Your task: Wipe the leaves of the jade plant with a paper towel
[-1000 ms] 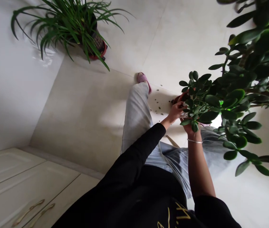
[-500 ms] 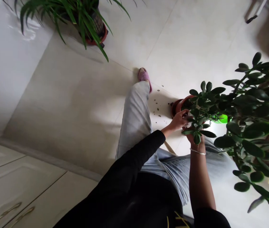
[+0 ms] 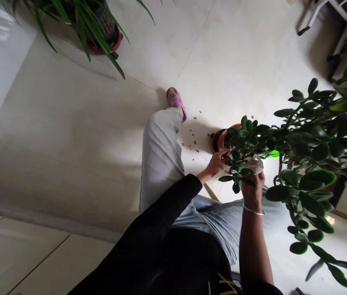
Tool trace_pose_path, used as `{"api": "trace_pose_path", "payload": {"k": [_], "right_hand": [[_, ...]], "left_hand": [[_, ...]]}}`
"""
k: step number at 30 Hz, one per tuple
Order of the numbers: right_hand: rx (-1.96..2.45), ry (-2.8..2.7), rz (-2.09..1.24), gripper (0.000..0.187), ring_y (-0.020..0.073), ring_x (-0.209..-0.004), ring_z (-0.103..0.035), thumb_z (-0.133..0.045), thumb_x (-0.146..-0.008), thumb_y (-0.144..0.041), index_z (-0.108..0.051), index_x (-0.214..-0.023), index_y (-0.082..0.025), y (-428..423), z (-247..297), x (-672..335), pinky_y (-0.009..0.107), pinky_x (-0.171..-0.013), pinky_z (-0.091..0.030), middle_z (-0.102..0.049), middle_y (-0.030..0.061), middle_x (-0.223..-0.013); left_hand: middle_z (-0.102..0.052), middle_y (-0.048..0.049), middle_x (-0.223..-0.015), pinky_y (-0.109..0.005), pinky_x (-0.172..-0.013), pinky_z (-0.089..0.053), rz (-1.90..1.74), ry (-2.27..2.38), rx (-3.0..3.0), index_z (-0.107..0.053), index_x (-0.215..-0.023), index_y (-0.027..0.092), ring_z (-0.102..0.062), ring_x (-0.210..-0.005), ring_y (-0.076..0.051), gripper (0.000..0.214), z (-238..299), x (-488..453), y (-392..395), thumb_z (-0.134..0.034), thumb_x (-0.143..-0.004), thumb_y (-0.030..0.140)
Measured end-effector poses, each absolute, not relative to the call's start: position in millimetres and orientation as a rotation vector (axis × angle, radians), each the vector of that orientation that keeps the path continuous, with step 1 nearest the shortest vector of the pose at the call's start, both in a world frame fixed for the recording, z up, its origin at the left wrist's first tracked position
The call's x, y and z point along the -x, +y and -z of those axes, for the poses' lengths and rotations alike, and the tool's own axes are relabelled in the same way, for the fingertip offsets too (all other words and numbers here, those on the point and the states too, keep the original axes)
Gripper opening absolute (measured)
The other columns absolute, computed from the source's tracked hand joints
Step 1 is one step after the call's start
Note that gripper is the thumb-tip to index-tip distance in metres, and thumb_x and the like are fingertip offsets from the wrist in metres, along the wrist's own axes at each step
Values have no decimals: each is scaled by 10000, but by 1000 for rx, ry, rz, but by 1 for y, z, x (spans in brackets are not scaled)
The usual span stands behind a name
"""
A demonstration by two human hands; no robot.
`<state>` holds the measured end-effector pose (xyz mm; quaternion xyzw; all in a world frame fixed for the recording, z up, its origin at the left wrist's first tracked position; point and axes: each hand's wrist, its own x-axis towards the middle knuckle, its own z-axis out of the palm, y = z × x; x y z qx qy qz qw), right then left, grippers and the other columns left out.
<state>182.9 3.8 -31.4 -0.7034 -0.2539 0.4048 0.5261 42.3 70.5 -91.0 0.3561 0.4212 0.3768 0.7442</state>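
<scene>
Fingers [image 3: 262, 176] of right hand [image 3: 252, 191] pinch white sheet [image 3: 255, 164], extending leftward behind leaves [image 3: 248, 181].

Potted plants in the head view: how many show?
2: the broad-leaved plant on the right, by the left hand and right hand, and the long-leaved plant at top left. Others may be hidden behind foliage.

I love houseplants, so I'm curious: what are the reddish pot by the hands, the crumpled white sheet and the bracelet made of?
Pot: probably plastic, smooth with a soft sheen; glazed clay is possible.
White sheet: thin, creased, perhaps tissue or plastic film; it's partly hidden.
Bracelet: likely polished metal, silvery and bright.
</scene>
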Motion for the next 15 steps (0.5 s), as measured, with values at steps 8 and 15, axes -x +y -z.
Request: {"api": "trace_pose_path", "payload": {"k": [8,15], "right_hand": [[1692,-750,-1329,293,270,-912,-745,-872,-580,-316,-764,-852,-291,39,9,-197,396,-865,-586,-802,34,-917],[1739,-919,-1636,480,255,-732,-696,-985,-433,-495,-757,-776,-249,59,-10,-211,406,-736,-571,-756,52,-765]], "left_hand": [[-638,15,-794,-262,-750,-415,-849,922,-846,-655,-899,162,-555,-754,-132,64,83,-38,70,-592,-891,167],[-596,2,-739,-288,-716,-425,-905,813,-831,-621,-852,188,-526,-701,-148,104,76,-40,67,-623,-879,289]]}}
